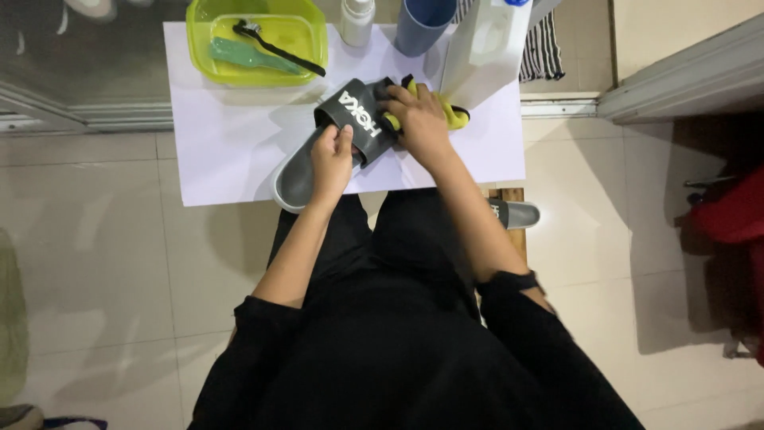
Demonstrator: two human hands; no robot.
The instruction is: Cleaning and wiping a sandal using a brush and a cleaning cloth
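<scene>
Grey slide sandal (302,171) lies on white sheet (231,135), long axis 7-to-1 o'clock. L hand (332,159) pinches its edge just below the black strap (356,114); R hand (422,119), fingers curled, presses yellow cloth (454,114) at strap's 3 o'clock end.

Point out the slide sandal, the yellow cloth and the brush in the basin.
Slide sandal (296,179), head view: grey footbed near the heel.
Yellow cloth (455,116), head view: free end right of the hand.
Brush (278,52), head view: black handle.
</scene>
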